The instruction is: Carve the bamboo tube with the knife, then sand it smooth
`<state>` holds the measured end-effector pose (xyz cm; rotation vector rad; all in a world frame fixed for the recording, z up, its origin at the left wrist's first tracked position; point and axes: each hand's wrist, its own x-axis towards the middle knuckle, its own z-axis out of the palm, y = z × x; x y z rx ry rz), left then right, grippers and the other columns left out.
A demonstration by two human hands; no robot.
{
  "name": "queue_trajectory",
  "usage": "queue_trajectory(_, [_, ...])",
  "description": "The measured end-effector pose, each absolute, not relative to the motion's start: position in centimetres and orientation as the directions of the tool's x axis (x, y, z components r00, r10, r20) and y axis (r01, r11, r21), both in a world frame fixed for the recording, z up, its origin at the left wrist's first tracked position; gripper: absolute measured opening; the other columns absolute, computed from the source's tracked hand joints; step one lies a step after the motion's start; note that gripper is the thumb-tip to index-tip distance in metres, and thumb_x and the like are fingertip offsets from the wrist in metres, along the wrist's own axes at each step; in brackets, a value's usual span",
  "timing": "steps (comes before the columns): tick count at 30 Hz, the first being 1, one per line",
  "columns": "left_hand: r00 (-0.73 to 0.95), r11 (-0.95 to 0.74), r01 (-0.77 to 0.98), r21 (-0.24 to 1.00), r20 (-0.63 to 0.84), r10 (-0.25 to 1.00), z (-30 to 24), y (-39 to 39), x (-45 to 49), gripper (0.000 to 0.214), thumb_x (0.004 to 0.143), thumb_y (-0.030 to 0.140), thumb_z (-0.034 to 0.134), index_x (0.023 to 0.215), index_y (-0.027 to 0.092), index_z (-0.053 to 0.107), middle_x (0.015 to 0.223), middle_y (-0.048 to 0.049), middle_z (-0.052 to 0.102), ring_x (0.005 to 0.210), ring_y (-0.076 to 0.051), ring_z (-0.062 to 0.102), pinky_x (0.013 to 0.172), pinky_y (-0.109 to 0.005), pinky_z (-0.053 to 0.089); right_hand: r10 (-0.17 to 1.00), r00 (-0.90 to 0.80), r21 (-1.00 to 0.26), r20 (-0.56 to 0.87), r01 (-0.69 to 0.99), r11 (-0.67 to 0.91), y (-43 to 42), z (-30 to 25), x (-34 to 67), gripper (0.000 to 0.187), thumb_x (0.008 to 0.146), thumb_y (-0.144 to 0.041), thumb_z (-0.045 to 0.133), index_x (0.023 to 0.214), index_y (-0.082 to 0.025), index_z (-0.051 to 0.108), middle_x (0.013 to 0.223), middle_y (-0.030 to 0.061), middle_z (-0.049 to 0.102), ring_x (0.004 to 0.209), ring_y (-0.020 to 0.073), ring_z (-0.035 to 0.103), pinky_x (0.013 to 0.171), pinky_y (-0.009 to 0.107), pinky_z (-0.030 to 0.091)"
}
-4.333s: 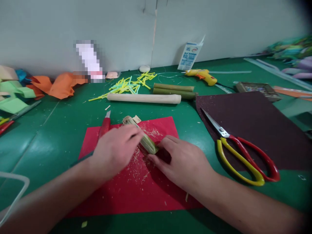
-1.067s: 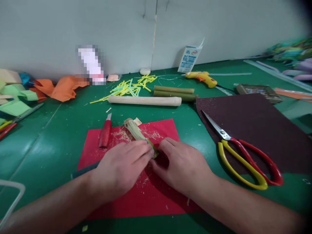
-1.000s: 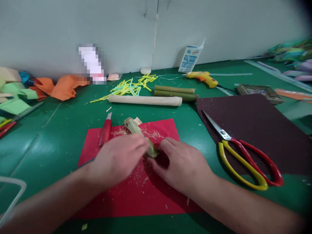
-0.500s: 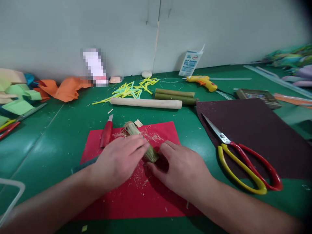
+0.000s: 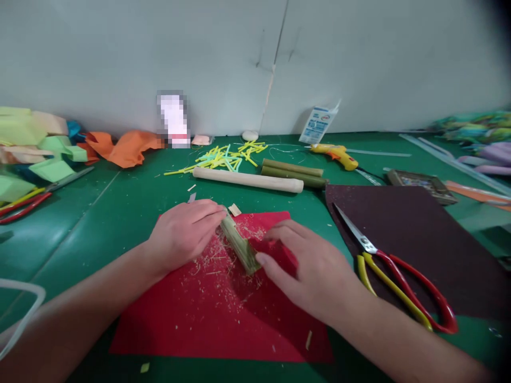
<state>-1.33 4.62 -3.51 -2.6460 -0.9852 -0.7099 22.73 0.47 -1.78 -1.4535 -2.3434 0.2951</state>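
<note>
A short, split piece of bamboo (image 5: 238, 242), green with whittled patches, lies slanted on a red sheet (image 5: 191, 324) strewn with fine shavings. Fingers pressed together, my left hand (image 5: 186, 231) grips its far end, which is partly hidden under them. At the near end, my right hand (image 5: 307, 260) is open, thumb and fingers apart, with the thumb tip close to the bamboo's edge; whether it touches I cannot tell. Behind my left hand only the blade (image 5: 192, 197) of a red-handled craft knife shows.
Large scissors (image 5: 393, 271) rest on a dark sheet (image 5: 383, 213) to the right. Beyond the bamboo lie a peeled stick (image 5: 247, 180), green bamboo lengths (image 5: 293, 173), yellow strips (image 5: 223, 158) and a yellow glue gun (image 5: 335, 155). Orange paper (image 5: 128, 148) and other scissors (image 5: 43, 194) are at left.
My right hand has opened and drawn slightly right from the bamboo's near end. My left hand has slid to its far end, now covering the knife's handle. The view has tilted slightly.
</note>
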Motion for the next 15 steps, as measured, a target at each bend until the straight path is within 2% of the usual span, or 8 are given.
queue_trajectory(4, [0.588, -0.711, 0.703, 0.02, 0.547, 0.596, -3.5, 4.5, -1.5, 0.028, 0.086, 0.019, 0.05, 0.113, 0.018, 0.06, 0.112, -0.0053, 0.064, 0.104, -0.018, 0.058, 0.092, -0.035, 0.048, 0.892, -0.41, -0.319, 0.19, 0.834, 0.451, 3.7, -0.8, 22.3, 0.016, 0.086, -0.028, 0.046, 0.088, -0.018, 0.059, 0.088, 0.0054, 0.061, 0.08, 0.0183, 0.057, 0.068, 0.031, 0.046])
queue_trajectory(6, [0.56, -0.707, 0.706, 0.043, 0.577, 0.595, -3.4, 4.5, -1.5, 0.028, 0.086, 0.019, 0.051, 0.112, 0.019, 0.06, 0.112, -0.0053, 0.064, 0.104, -0.018, 0.058, 0.092, -0.034, 0.048, 0.748, -0.603, -0.148, 0.278, 0.743, 0.653, 6.0, -0.9, 21.7, 0.021, 0.086, -0.018, 0.043, 0.099, -0.014, 0.058, 0.098, 0.0094, 0.06, 0.09, 0.0201, 0.057, 0.075, 0.033, 0.046])
queue_trajectory(7, [0.545, -0.706, 0.706, 0.053, 0.596, 0.59, -3.4, 4.4, -1.5, 0.028, 0.085, 0.018, 0.052, 0.112, 0.019, 0.06, 0.112, -0.0052, 0.064, 0.104, -0.018, 0.058, 0.092, -0.034, 0.048, 0.68, -0.682, -0.11, 0.269, 0.679, 0.725, 7.2, -1.0, 21.3, 0.027, 0.084, -0.012, 0.044, 0.107, -0.014, 0.057, 0.107, 0.0103, 0.059, 0.102, 0.0211, 0.053, 0.085, 0.035, 0.042])
queue_trajectory(9, [0.521, -0.712, 0.699, 0.063, 0.637, 0.568, -3.2, 4.3, -1.5, 0.027, 0.084, 0.016, 0.053, 0.11, 0.019, 0.061, 0.111, -0.005, 0.064, 0.103, -0.017, 0.058, 0.092, -0.034, 0.048, 0.562, -0.795, -0.063, 0.226, 0.564, 0.823, 9.4, -1.4, 20.5, 0.043, 0.079, -0.005, 0.049, 0.118, -0.02, 0.054, 0.125, 0.0081, 0.051, 0.115, 0.0201, 0.046, 0.095, 0.035, 0.036])
queue_trajectory(12, [0.506, -0.727, 0.685, 0.052, 0.684, 0.526, -2.8, 4.1, -1.5, 0.027, 0.082, 0.014, 0.056, 0.108, 0.018, 0.062, 0.109, -0.0049, 0.065, 0.103, -0.017, 0.059, 0.092, -0.033, 0.048, 0.4, -0.902, -0.015, 0.165, 0.403, 0.915, 11.5, -1.9, 18.9, 0.042, 0.076, -0.007, 0.058, 0.114, -0.024, 0.06, 0.132, 0.0054, 0.048, 0.121, 0.0186, 0.04, 0.101, 0.033, 0.028])
queue_trajectory(15, [0.507, -0.737, 0.675, 0.028, 0.708, 0.492, -2.4, 3.8, -1.4, 0.028, 0.079, 0.013, 0.058, 0.107, 0.016, 0.062, 0.109, -0.0055, 0.065, 0.103, -0.017, 0.059, 0.091, -0.031, 0.048, 0.359, -0.916, -0.008, 0.178, 0.363, 0.932, 12.0, -2.1, 17.4, 0.032, 0.078, -0.015, 0.06, 0.108, -0.027, 0.064, 0.125, -0.0018, 0.055, 0.117, 0.0111, 0.042, 0.101, 0.024, 0.025])
